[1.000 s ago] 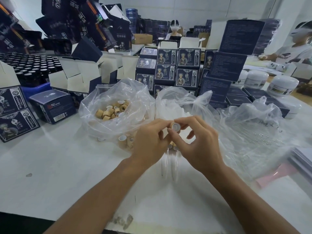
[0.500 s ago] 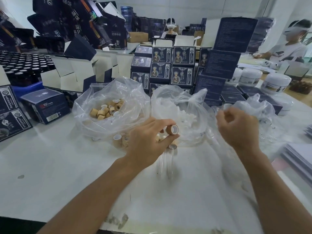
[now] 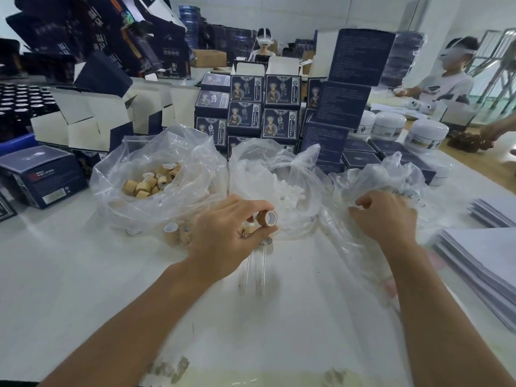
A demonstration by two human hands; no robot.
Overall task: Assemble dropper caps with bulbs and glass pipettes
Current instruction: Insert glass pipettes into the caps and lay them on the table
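My left hand [image 3: 229,236] pinches a tan dropper cap [image 3: 268,218] with a white lining between thumb and fingers, above the table centre. Two assembled droppers with glass pipettes [image 3: 255,268] lie on the table just below that hand. My right hand [image 3: 386,216] reaches with curled fingers into the clear plastic bag of glass pipettes [image 3: 371,180] on the right; what the fingers hold is hidden. A bag of tan caps [image 3: 148,182] sits at left, and a bag of white bulbs [image 3: 282,188] in the middle.
Loose tan caps [image 3: 174,231] lie by the left bag. Dark printed boxes [image 3: 265,107] are stacked behind the bags, white jars [image 3: 424,135] stand at the right rear, paper sheets [image 3: 480,263] at the right edge. Other people work in the background.
My right hand left the cap, swung right and went down into the pipette bag. My left hand kept the cap and stayed near the centre.
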